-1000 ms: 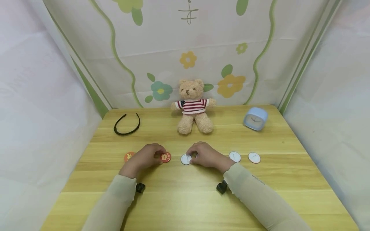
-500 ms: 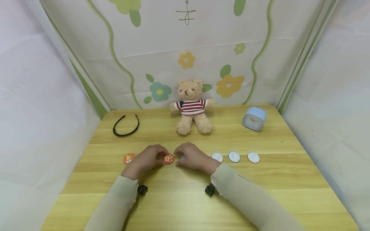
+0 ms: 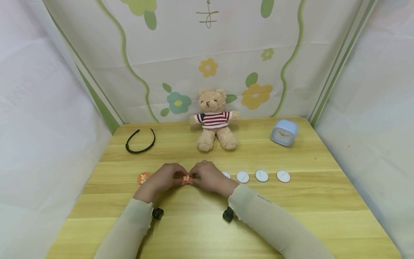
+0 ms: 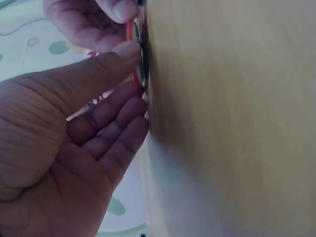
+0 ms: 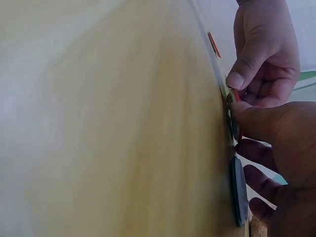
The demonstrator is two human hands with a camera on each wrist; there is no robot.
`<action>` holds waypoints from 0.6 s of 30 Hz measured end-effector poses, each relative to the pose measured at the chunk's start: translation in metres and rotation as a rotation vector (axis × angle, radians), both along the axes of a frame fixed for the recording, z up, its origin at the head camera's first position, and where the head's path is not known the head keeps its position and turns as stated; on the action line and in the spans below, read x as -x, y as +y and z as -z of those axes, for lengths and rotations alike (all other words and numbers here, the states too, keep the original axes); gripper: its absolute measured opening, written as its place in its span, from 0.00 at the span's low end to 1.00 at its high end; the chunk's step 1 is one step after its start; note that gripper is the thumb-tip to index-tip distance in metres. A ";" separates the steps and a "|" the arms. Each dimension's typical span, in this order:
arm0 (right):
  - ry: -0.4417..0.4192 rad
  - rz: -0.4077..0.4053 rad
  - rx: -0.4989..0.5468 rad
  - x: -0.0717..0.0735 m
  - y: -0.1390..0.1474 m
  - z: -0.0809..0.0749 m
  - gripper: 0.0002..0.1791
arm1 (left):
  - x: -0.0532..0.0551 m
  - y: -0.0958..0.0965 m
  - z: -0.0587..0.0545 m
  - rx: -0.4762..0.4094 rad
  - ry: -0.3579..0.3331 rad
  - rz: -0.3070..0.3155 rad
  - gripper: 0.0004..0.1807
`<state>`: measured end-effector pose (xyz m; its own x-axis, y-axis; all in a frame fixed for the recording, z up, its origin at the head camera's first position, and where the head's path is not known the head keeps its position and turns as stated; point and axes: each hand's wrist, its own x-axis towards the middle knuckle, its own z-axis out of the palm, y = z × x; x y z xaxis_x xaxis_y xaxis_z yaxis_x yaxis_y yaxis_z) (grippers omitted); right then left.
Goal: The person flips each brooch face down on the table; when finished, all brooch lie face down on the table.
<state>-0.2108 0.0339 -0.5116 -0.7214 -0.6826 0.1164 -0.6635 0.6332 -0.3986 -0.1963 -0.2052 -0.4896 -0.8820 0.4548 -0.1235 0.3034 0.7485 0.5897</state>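
Note:
A red round badge [image 3: 187, 178] with a yellow design lies between my two hands on the wooden table. My left hand [image 3: 165, 180] pinches its left side between thumb and fingers, and my right hand [image 3: 208, 177] pinches its right side. Seen from the left wrist, the badge [image 4: 133, 49] shows nearly edge-on, with the left thumb against its near side. In the right wrist view, both thumbs meet at the badge [image 5: 236, 116], and another face-down badge [image 5: 239, 190] lies under the right hand's other fingers.
An orange badge [image 3: 143, 177] lies left of my left hand. White-backed badges continue the row rightward, among them a near one [image 3: 243, 177] and the end one [image 3: 283, 176]. Behind are a black headband [image 3: 139, 150], a teddy bear [image 3: 214, 120] and a blue clock [image 3: 284, 133].
My right hand has moved left from a white-backed badge to the red badge and now pinches it. The left hand has stayed at the red badge, shifting only slightly.

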 end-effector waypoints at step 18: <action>-0.097 0.107 0.196 0.008 0.004 0.000 0.04 | 0.001 0.005 -0.006 -0.090 0.127 -0.041 0.08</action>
